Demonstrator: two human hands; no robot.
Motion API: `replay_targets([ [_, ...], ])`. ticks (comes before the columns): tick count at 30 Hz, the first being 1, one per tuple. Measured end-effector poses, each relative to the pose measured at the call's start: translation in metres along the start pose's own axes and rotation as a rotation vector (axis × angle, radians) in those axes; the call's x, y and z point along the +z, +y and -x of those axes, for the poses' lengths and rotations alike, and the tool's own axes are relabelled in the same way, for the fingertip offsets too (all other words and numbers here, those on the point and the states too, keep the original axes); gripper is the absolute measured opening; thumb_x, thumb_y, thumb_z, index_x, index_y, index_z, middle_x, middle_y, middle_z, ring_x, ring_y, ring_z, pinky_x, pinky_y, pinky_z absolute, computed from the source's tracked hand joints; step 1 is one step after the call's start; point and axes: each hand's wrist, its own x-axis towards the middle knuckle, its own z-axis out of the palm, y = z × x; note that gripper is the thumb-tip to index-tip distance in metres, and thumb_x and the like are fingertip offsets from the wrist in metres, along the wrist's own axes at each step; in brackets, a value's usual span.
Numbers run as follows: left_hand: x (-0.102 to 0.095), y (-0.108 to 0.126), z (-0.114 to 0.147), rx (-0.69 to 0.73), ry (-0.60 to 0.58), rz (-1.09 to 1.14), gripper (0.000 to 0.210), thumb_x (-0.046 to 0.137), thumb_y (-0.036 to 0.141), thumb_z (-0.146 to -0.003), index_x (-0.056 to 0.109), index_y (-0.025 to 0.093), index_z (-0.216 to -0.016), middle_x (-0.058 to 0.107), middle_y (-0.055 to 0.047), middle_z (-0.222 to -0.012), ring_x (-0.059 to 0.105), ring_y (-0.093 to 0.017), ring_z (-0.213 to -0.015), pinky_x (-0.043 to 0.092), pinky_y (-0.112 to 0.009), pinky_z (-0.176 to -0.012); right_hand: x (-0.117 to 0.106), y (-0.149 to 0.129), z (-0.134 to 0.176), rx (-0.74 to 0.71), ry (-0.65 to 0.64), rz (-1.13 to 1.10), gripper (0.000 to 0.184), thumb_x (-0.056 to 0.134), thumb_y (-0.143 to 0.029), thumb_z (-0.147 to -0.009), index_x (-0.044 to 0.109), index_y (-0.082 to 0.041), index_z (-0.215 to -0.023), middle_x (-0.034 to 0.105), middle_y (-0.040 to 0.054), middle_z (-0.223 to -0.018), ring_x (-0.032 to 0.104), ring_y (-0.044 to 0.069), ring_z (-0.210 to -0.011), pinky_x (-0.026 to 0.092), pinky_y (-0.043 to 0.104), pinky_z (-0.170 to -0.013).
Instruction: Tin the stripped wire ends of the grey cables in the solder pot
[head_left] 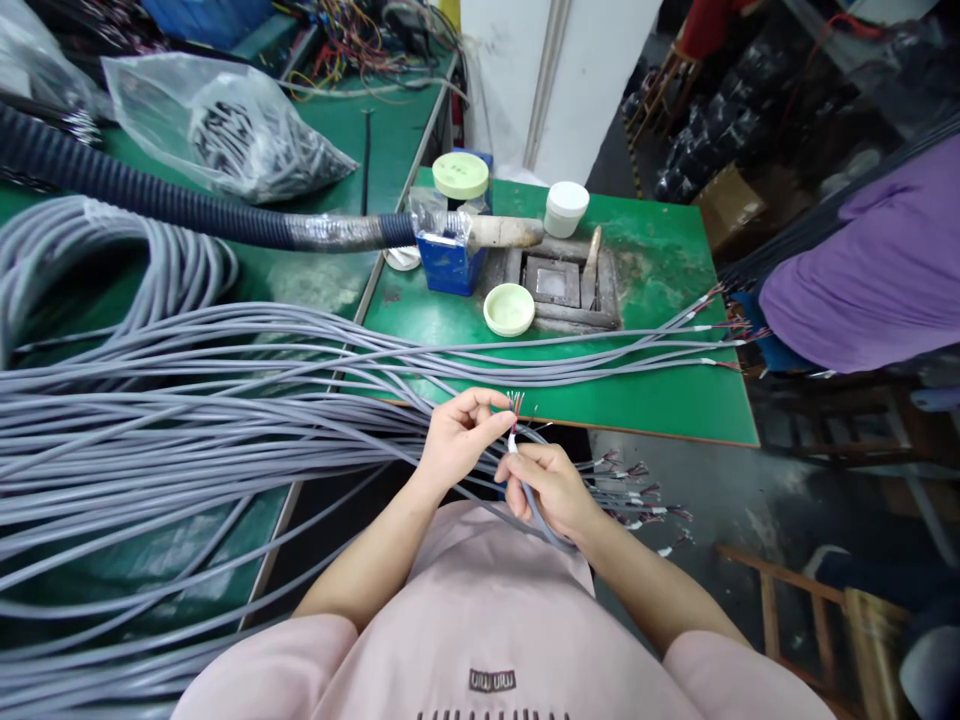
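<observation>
In the head view my right hand [551,483] grips a grey cable [534,503] just below its stripped end. Thin coloured wires [516,408] with bare tips fan upward out of a white band on that end. My left hand [466,432] pinches these wires between thumb and forefinger. Many grey cables [300,430] run in from the left, passing behind and beneath both hands. Several other stripped cable ends [645,500] hang past the table edge, right of my right hand.
A solder pot [555,282] is set in the green table [675,400], beside a pale green dish [509,309], a white tub [566,207] and a blue box [450,265]. A ribbed hose [225,215] crosses from the left. A person in purple [870,260] is at right, near a wooden stool [795,600].
</observation>
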Motion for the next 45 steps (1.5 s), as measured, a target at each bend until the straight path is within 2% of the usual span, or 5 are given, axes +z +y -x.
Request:
replay_targets([
  [8, 0.001, 0.002, 0.0, 0.006, 0.036, -0.068, 0.019, 0.078, 0.03, -0.065, 0.068, 0.015, -0.069, 0.04, 0.008, -0.044, 0.032, -0.003, -0.043, 0.031, -0.018, -0.045, -0.001, 0.002, -0.002, -0.012, 0.008, -0.02, 0.032, 0.065, -0.044, -0.079, 0.064, -0.014, -0.069, 0.058, -0.0019, -0.041, 0.044, 0.007, -0.031, 0.033, 0.018, -0.034],
  [14, 0.001, -0.003, 0.005, 0.109, 0.091, -0.115, 0.016, 0.076, 0.03, -0.069, 0.069, 0.016, -0.069, 0.042, 0.008, -0.044, 0.041, -0.005, -0.043, 0.038, -0.019, -0.047, -0.001, -0.011, -0.011, 0.014, -0.055, -0.182, 0.027, 0.075, -0.03, -0.066, 0.06, -0.018, -0.085, 0.064, -0.004, -0.05, 0.05, 0.01, -0.034, 0.045, 0.023, -0.042],
  [21, 0.004, -0.003, 0.008, 0.218, 0.17, -0.144, 0.013, 0.076, 0.026, -0.068, 0.068, 0.016, -0.066, 0.042, 0.008, -0.042, 0.036, -0.003, -0.04, 0.035, -0.017, -0.043, 0.003, -0.02, -0.03, -0.165, 0.01, -0.115, 0.026, 0.065, -0.045, -0.08, 0.057, -0.021, -0.083, 0.047, -0.0112, -0.033, 0.034, 0.007, -0.026, 0.047, 0.024, -0.043],
  [32, 0.008, -0.015, 0.004, 0.019, 0.191, 0.144, 0.025, 0.08, 0.037, -0.066, 0.067, 0.016, -0.066, 0.049, 0.006, -0.044, 0.041, -0.004, -0.042, 0.035, -0.017, -0.046, 0.01, -0.033, -0.033, -0.386, 0.348, 0.234, 0.014, 0.067, -0.03, -0.076, 0.062, -0.018, -0.073, 0.058, -0.0065, -0.046, 0.048, 0.006, -0.035, 0.038, 0.018, -0.039],
  [45, 0.024, -0.018, -0.013, -0.13, 0.065, 0.318, 0.032, 0.079, 0.043, -0.064, 0.063, 0.016, -0.069, 0.047, 0.007, -0.046, 0.032, -0.003, -0.04, 0.026, -0.018, -0.043, -0.004, -0.06, -0.046, -0.473, 0.429, 0.324, 0.012, 0.068, -0.027, -0.072, 0.059, -0.019, -0.07, 0.056, -0.0077, -0.043, 0.044, 0.006, -0.033, 0.035, 0.018, -0.037],
])
